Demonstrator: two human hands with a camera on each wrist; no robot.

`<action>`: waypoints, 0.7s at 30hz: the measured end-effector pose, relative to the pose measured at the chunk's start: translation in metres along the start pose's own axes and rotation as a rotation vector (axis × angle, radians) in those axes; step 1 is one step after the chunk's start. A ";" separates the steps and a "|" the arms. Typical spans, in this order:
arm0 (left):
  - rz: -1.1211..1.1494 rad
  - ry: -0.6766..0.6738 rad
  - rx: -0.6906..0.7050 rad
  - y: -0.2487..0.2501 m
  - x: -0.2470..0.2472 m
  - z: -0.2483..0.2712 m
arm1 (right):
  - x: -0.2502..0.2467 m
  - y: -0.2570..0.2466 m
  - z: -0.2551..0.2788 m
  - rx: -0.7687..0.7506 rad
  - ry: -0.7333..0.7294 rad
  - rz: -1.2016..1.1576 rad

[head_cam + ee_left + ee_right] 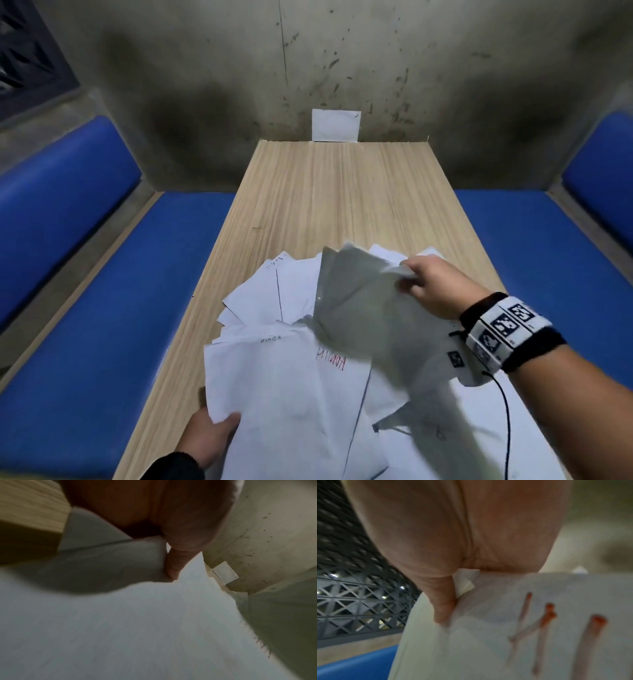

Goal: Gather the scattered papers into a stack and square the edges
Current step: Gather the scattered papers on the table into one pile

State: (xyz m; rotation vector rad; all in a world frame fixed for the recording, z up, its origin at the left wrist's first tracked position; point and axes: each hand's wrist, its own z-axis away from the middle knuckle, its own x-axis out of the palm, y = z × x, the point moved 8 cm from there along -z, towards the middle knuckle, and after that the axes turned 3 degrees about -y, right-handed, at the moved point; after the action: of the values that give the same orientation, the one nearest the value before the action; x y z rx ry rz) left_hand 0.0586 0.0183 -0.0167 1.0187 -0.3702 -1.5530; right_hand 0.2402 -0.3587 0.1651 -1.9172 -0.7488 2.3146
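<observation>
1. far left, the left hand (209, 437) sits at the near-left corner of the loose pile of papers (291, 394) on the wooden table (329, 192); its thumb (173, 566) lies on top of a big white sheet, and the other fingers are tucked under and hidden, so it reads as a pinch on that corner.
2. in the middle, the pile is fanned, corners poking out every way, one sheet showing red handwriting (331, 360). not a stack yet, by my reckoning still early gathering.
3. to the right, the right hand (435, 287) has a lifted sheet (363, 308) up off the pile, fingers closed on its far edge, the paper drooping and blurred below the wrist. the right wrist view shows the thumb (443, 607) clamped over a sheet with red strokes, a small folded corner just beside it.
4. to do this well: lay the lifted sheet flat onto the part the left hand anchors, keep that anchor firm, and sweep the fanned sheets inward before any tapping.
5. a risk, i'd say: a limp sheet dragged low could catch the corners beneath and fold them.
6. one small paper (335, 125) leans against the wall at the table's far end, well apart from both hands.
</observation>
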 end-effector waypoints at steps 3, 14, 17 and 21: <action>-0.033 -0.007 0.007 0.003 0.000 -0.001 | -0.057 -0.029 0.051 -0.176 0.037 0.072; 0.074 -0.166 -0.034 0.015 0.034 -0.015 | -0.080 -0.084 0.116 -0.163 -0.281 -0.095; 0.112 -0.249 -0.098 0.014 0.048 -0.016 | -0.010 -0.084 0.060 -0.123 -0.295 -0.011; 0.221 -0.233 -0.159 0.022 0.053 -0.018 | 0.091 -0.066 -0.008 0.018 -0.343 0.073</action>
State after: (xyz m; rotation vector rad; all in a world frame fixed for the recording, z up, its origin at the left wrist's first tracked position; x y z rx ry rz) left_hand 0.0896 -0.0307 -0.0315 0.6524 -0.4950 -1.4770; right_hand 0.2091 -0.2668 0.1064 -1.5820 -0.6864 2.7242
